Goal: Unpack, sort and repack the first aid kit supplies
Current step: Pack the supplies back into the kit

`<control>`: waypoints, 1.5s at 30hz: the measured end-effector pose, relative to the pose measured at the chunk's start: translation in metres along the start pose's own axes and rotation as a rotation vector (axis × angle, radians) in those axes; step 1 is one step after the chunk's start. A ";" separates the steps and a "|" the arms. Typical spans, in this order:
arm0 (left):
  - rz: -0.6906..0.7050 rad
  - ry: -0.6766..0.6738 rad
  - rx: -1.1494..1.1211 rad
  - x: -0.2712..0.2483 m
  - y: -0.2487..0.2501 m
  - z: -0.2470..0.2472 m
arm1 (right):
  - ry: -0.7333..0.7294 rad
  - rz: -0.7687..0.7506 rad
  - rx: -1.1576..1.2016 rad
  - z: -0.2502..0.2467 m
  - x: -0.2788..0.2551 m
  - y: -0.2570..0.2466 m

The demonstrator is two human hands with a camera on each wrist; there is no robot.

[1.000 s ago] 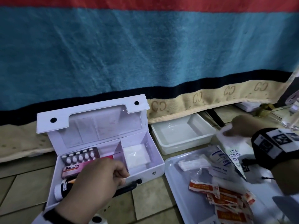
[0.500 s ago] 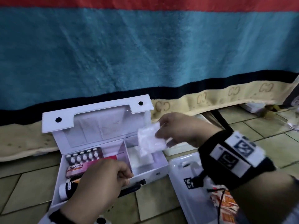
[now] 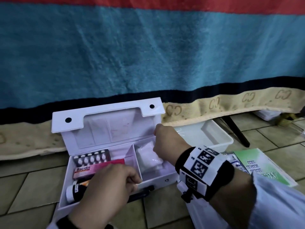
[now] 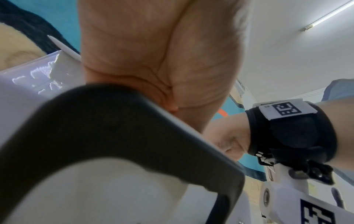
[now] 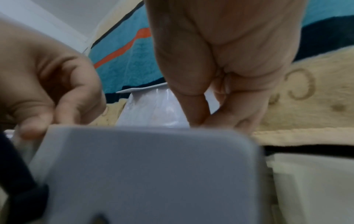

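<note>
Pinching the white gauze packet (image 3: 149,158), the right hand (image 3: 166,144) lowers it in the right compartment of the open first aid box (image 3: 105,129); the left hand (image 3: 107,189) grips the box's near wall by the divider.

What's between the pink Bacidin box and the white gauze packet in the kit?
In the head view, the kit's white divider wall stands between Bacidin box and gauze packet.

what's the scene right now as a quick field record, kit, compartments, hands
kit: white first aid box, lid open
left compartment: blister pack, pink Bacidin box, dark bottle
right compartment: white gauze packet
left hand: curled on the box's front edge
right hand: over the gauze packet; grip unclear
beside kit: white tub, green leaflet
</note>
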State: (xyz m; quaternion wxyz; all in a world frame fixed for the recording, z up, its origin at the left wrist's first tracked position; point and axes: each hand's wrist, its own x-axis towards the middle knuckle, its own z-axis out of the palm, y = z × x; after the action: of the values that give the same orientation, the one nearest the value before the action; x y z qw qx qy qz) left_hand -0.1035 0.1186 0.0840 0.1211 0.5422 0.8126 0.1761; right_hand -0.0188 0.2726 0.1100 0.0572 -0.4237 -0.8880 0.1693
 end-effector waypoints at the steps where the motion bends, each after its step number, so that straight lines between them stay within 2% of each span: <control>1: 0.001 0.002 0.004 0.000 0.000 0.000 | 0.017 -0.044 -0.071 -0.001 -0.003 -0.001; 4: 0.000 -0.001 0.006 0.001 0.001 -0.001 | 0.075 -0.200 -0.303 -0.001 -0.012 -0.002; 6: -0.006 -0.007 0.003 0.000 0.002 -0.001 | 0.058 -0.276 -0.332 -0.002 -0.011 -0.001; 11: -0.024 -0.013 -0.001 0.001 0.001 -0.001 | -0.303 -0.346 -0.410 0.004 -0.014 0.002; 17: -0.009 -0.036 -0.001 0.000 0.005 -0.005 | -0.494 -0.406 -0.565 0.012 -0.019 -0.006; 21: -0.008 -0.026 0.013 0.000 0.005 -0.005 | -0.527 -0.424 -0.662 0.013 -0.020 -0.008; 23: -0.003 -0.008 0.014 0.000 0.005 -0.004 | -0.443 -0.450 -0.563 0.006 -0.021 -0.005; 24: -0.003 -0.002 0.019 0.000 0.005 -0.004 | -0.361 -0.469 -0.440 0.000 -0.022 0.000; 27: -0.007 0.003 0.032 0.001 0.004 -0.003 | -0.142 -0.363 -0.021 -0.035 -0.032 0.016; 30: -0.014 -0.005 0.025 0.001 0.005 -0.002 | -0.043 -0.177 0.112 -0.080 -0.053 0.045; 34: -0.032 -0.019 0.011 -0.001 0.009 -0.005 | 0.041 0.036 0.111 -0.100 -0.077 0.088; 40: -0.015 -0.027 0.036 -0.002 0.013 -0.007 | -0.059 0.249 -0.027 -0.074 -0.103 0.121; 45: -0.004 -0.041 0.075 -0.001 0.010 -0.008 | 0.170 0.477 -0.011 -0.068 -0.117 0.150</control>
State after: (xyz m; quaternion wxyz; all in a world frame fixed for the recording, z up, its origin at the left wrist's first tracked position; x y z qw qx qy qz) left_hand -0.0976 0.1204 0.0952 0.1176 0.5481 0.8171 0.1343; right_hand 0.1823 0.2865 0.1259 0.0876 -0.6345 -0.7557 0.1367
